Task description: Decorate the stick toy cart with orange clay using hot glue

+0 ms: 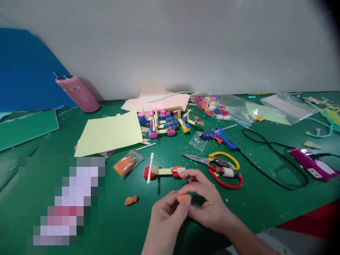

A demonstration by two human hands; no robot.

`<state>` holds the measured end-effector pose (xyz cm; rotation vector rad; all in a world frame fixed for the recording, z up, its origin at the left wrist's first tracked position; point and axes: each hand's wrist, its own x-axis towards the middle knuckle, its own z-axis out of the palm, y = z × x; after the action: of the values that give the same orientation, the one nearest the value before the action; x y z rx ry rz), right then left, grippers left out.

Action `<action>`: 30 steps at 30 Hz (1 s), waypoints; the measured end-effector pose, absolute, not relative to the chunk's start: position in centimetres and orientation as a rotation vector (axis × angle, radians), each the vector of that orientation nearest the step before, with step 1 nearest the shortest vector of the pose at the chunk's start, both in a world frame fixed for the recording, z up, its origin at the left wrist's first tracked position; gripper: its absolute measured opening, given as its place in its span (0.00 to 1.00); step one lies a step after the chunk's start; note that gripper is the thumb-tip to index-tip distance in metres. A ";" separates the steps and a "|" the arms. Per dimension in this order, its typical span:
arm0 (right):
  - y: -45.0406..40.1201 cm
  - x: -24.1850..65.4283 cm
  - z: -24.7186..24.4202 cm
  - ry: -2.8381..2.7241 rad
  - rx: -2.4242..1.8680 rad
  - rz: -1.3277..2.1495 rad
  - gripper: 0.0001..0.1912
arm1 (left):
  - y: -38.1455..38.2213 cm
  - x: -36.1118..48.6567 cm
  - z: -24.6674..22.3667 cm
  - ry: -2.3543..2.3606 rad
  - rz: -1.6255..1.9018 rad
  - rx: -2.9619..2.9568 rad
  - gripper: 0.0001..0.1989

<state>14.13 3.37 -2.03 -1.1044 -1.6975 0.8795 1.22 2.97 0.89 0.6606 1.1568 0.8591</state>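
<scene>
A small lump of orange clay (184, 198) is pinched between the fingers of my left hand (168, 216) and my right hand (205, 202), low in the middle. Just beyond my fingertips lies a small model with red wheels (149, 173), a pale flat bar (165, 171) and an upright-looking pale stick (150, 167). Left of my hands, a torn piece of orange clay (131, 200) rests on the green table (111, 226). Behind it is a clear bag with a larger orange clay block (124, 165).
Scissors (225, 168) with yellow and red handles lie right of the model, near a blue glue gun (219, 137) with a black cord. Finished-looking models (164, 124), yellow paper (110, 134), a bag of colored caps (212, 106), a pink bottle (78, 93) and a purple power strip (313, 163) stand around.
</scene>
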 end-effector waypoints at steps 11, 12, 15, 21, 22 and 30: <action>3.2 14.1 -2.0 -1.705 -1.112 0.890 0.15 | 2.9 1.2 1.0 1.145 0.907 0.457 0.07; 3.2 14.2 -2.0 -1.705 -1.110 0.890 0.16 | 2.9 1.2 1.0 1.144 0.908 0.445 0.07; 3.2 14.3 -2.2 -1.695 -1.116 0.884 0.14 | 2.9 1.3 0.8 1.141 0.916 0.425 0.08; 3.0 14.3 -2.2 -1.680 -1.119 0.877 0.12 | 2.8 1.2 0.5 1.118 0.908 0.430 0.08; 3.0 14.3 -2.1 -1.690 -1.118 0.880 0.15 | 2.8 1.1 0.6 1.117 0.908 0.433 0.08; 3.3 17.8 -1.8 -1.584 -1.341 0.614 0.06 | 3.2 0.4 0.6 1.151 0.891 0.510 0.09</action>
<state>17.80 3.29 -1.75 -1.3411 -1.5842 0.6138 0.37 3.18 0.64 0.5102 1.1509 0.8907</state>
